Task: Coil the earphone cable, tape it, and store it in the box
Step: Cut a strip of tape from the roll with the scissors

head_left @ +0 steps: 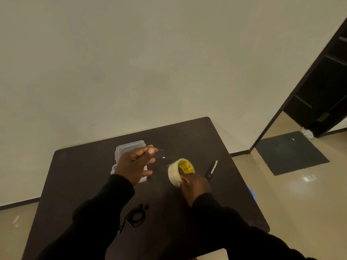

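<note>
Both hands are raised over the dark table (187, 139). My left hand (134, 164) pinches the free end of a clear tape strip (161, 156) between thumb and forefinger, the other fingers loosely curled; it grips nothing else. My right hand (194, 185) is closed on the tape roll (180, 170), fingers through its yellow core and thumb against the outer face. The strip runs from the roll up and left to the left fingertips, short and nearly see-through, so its edges are hard to follow.

Count on the table: one tape roll, one earphone cable (136, 217), one clear box (129, 150), one knife (211, 169). The box appears to have a second clear part, probably its lid, at its near end, mostly hidden behind my left hand; I cannot tell how the two parts sit.

The cable lies near me, between my forearms and well apart from the box, touched by neither hand. It is wound into a small flat loop. Its earbud end points away from me and to the right; a straight tail with the plug points toward me and to the left, so the long axis runs diagonally from near-left to far-right.

The knife lies just right of the roll, pale tip pointing away from me and slightly right. The roll's open core faces up and toward the right.
</note>
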